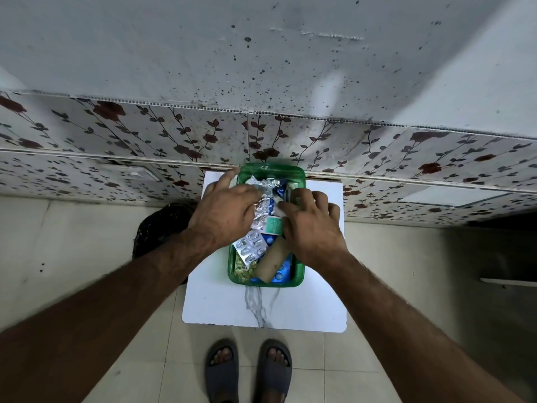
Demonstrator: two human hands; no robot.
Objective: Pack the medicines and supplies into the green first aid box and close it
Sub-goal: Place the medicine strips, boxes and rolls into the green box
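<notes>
The green first aid box [300, 275] stands open on a small white table [308, 309], filled with medicines. Inside lie silver blister strips [250, 248], crumpled foil strips [263, 209], a teal and white packet [273, 224], a tan bandage roll [273, 261] and blue packs [283, 271]. My left hand [223, 212] rests over the box's left side, fingers spread on the foil strips. My right hand [312, 225] presses down on the contents at the right side, fingers curled among them. The box's lid is not visible apart from the far green end [270, 170].
The table stands against a wall with floral panels [116, 135]. A dark bin or bag [162, 225] sits on the floor left of the table. My feet in grey sandals [248, 370] stand on pale floor tiles before the table.
</notes>
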